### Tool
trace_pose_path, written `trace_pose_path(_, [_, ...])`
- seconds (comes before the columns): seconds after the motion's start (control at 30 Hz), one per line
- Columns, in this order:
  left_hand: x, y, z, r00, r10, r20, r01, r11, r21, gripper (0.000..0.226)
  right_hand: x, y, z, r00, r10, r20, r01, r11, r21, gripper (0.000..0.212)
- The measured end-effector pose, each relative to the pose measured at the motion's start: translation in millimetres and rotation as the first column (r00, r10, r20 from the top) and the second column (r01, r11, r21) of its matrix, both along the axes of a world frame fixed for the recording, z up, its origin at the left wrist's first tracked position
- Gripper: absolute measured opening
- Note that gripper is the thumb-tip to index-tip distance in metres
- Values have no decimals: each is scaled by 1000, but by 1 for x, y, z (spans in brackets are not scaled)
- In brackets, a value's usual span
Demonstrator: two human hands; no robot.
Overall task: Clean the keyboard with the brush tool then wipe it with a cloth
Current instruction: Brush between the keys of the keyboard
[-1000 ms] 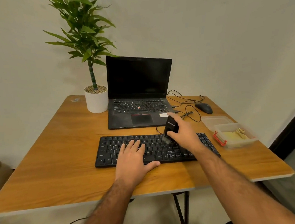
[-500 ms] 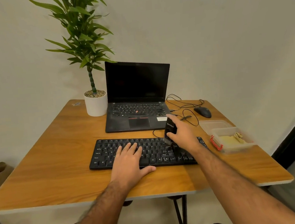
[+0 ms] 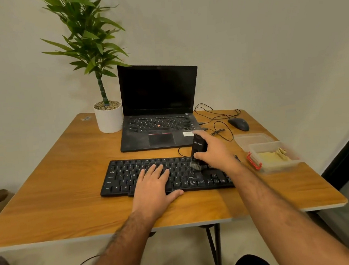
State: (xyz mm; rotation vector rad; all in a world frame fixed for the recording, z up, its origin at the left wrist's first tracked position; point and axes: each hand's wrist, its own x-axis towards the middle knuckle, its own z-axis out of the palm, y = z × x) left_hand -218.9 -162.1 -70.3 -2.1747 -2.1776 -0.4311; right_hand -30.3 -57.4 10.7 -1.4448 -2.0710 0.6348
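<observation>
- right hand [image 3: 214,152] curls round a black brush tool [image 3: 198,153], thumb on its near face and fingers wrapped over the far side, index finger lying along the top.
- brush tool stands nearly upright, long axis running from its top near the laptop's front edge down toward the keys; grey bristles point downward and touch the right-centre part of the keyboard [image 3: 131,176].
- the tool sits at the left edge of the right hand, between thumb and fingers, with the bristles showing just below the thumb.
- left hand [image 3: 154,187] lies flat, palm down, fingers straight and spread a little over the middle keys, thumb out along the keyboard's near edge; it holds nothing.
- keyboard is black, its long axis running left to right across the wooden table [image 3: 47,185], just in front of an open laptop [image 3: 159,112] with a dark screen.
- to the right of the right hand, a clear plastic container [image 3: 254,160] with a red clasp holds a yellow cloth [image 3: 273,155]; its lid [image 3: 252,139] lies just behind it.
- further back right, a black mouse [image 3: 238,124] and loose cables [image 3: 214,116].
- at the back left, a potted plant [image 3: 108,117] in a white pot beside the laptop.
</observation>
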Motion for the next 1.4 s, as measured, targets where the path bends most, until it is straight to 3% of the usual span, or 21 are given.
trace_pose_path(0.13, [0, 0, 0, 1000, -2, 14, 2, 1000, -5, 88, -2, -4, -15, 998, -49, -48, 53, 994, 99, 75])
trace_pose_path(0.37, [0, 0, -1, 1000, -8, 28, 8, 1000, 6, 88, 17, -8, 2, 994, 103, 33, -98, 988, -117, 75])
trace_pose_path(0.5, [0, -1, -1, 999, -6, 39, 5, 1000, 25, 89, 2, -8, -6, 995, -43, -88, 42, 999, -11, 77])
trace_pose_path(0.63, [1, -1, -1, 999, 2, 39, -3, 1000, 27, 88, 1, -25, -15, 1000, -2, -22, 4, 996, 91, 76])
trace_pose_path(0.83, [1, 0, -1, 999, -1, 44, 0, 1000, 22, 87, 24, -32, -2, 996, 88, -19, -89, 992, -93, 77])
trace_pose_path(1.0, [2, -1, 0, 999, 9, 38, -9, 1000, 11, 87, 8, -36, -15, 985, -81, -152, 89, 995, 46, 77])
trace_pose_path(1.07, [1, -1, 0, 999, 9, 38, -10, 1000, 7, 87, 6, -40, -22, 990, -41, -138, 51, 996, 67, 76])
trace_pose_path(1.2, [1, 0, 0, 999, 1, 42, -1, 1000, 6, 87, 15, -35, -9, 979, 132, -156, -146, 986, -86, 74])
trace_pose_path(1.4, [1, 0, -1, 1000, 12, 19, -12, 1000, 13, 87, -2, -26, -17, 993, 10, -121, -3, 998, 58, 73])
